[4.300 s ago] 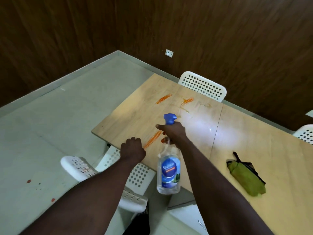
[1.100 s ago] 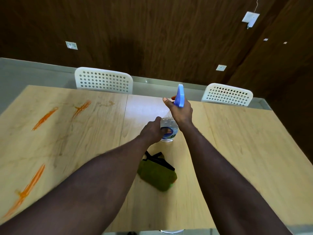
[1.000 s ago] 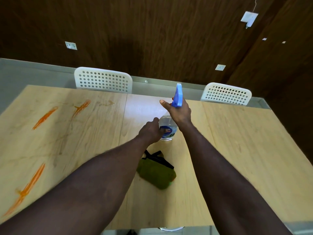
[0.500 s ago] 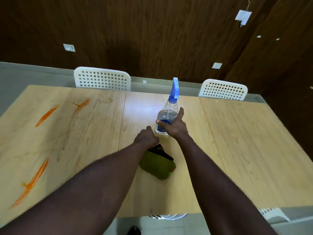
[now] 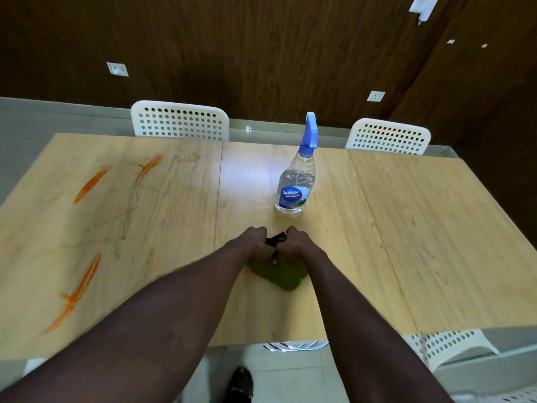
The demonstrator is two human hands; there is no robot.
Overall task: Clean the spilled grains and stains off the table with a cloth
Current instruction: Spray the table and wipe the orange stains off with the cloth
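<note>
Pinching black strap [image 5: 276, 238] of green cloth [image 5: 280, 276] with left hand [image 5: 255, 239] and right hand [image 5: 297, 240], at middle of desk [image 5: 406, 228]; probably unbundling for wiping. Set upright just beyond: spray bottle [image 5: 296, 184], freeing hands. Unwiped: orange stains [image 5: 84, 286], far left.

Dark wood wall [image 5: 261, 53], white chairs [image 5: 180, 120]

My one view comes from the camera worn on the person's head. It sits above the near edge of the worktop [image 5: 436, 228] and looks forward and steeply down across it, facing the dark wood wall [image 5: 261, 53] on the far side. The wide lens bows the worktop's edges. Both forearms fill the lower frame, and the left grip [image 5: 253, 239] and right grip [image 5: 297, 239] sit close under the lens, near centre. A chair back [image 5: 179, 121] shows beyond the far edge. Floor [image 5: 284, 379] and a shoe [image 5: 241, 382] show at the bottom.
</note>
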